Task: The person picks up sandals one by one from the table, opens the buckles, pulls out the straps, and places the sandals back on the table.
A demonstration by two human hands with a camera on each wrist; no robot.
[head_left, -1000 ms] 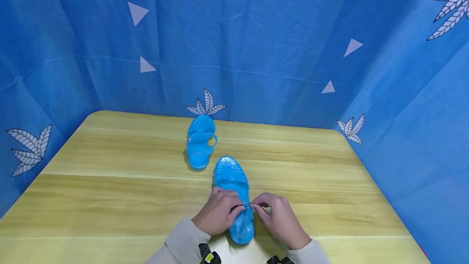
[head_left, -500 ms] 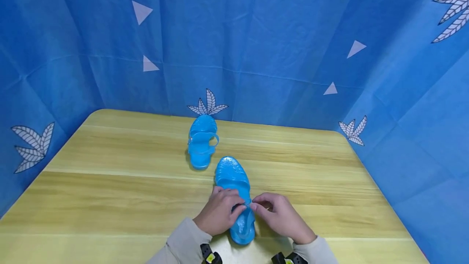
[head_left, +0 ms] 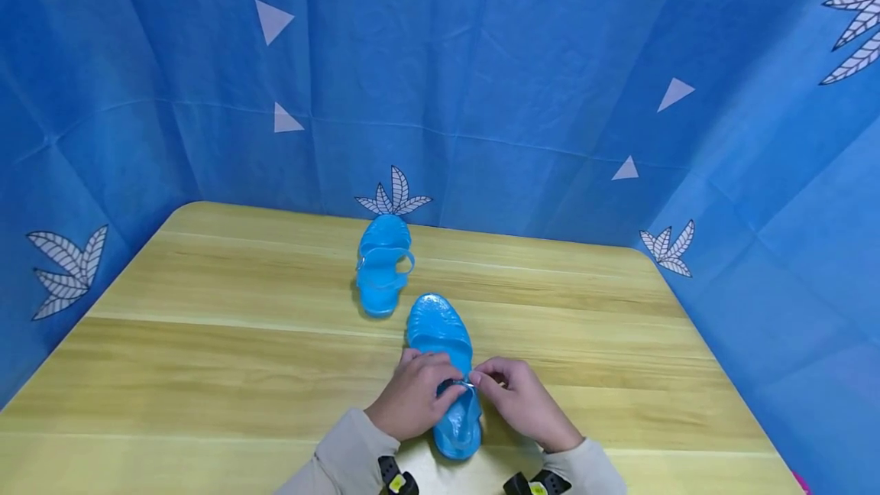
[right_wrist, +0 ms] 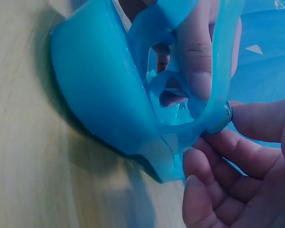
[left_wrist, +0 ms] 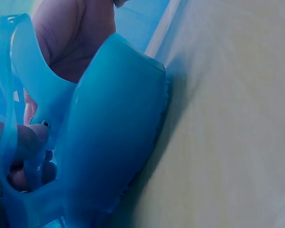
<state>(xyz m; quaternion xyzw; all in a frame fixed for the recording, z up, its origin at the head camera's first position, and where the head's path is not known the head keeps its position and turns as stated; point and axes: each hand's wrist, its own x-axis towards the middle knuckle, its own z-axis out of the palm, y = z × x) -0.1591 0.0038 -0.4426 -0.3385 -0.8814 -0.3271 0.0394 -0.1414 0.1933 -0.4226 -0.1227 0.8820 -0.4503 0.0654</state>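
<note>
A blue jelly sandal [head_left: 438,323] lies toe away on the table in front of me. My left hand [head_left: 417,397] reaches over its left side and holds the strap, with the thumb [left_wrist: 35,137] against it in the left wrist view. At the sandal's right side my right hand [head_left: 528,406] pinches the strap end near the small metal buckle [right_wrist: 227,112] between thumb and index finger. The ankle strap [right_wrist: 222,57] arches above the heel. Exactly how the strap sits in the buckle is hidden by my fingers.
A second blue sandal [head_left: 379,292] lies farther back, a little left, its straps standing up. Both rest on a wood-grain table [head_left: 227,342]. A blue patterned cloth [head_left: 481,82] hangs around the table's back and sides.
My right fingers have shifted slightly at the buckle, and the buckle shows brighter now. My left hand keeps its hold. The whole scene has drifted a little to the right in view.
</note>
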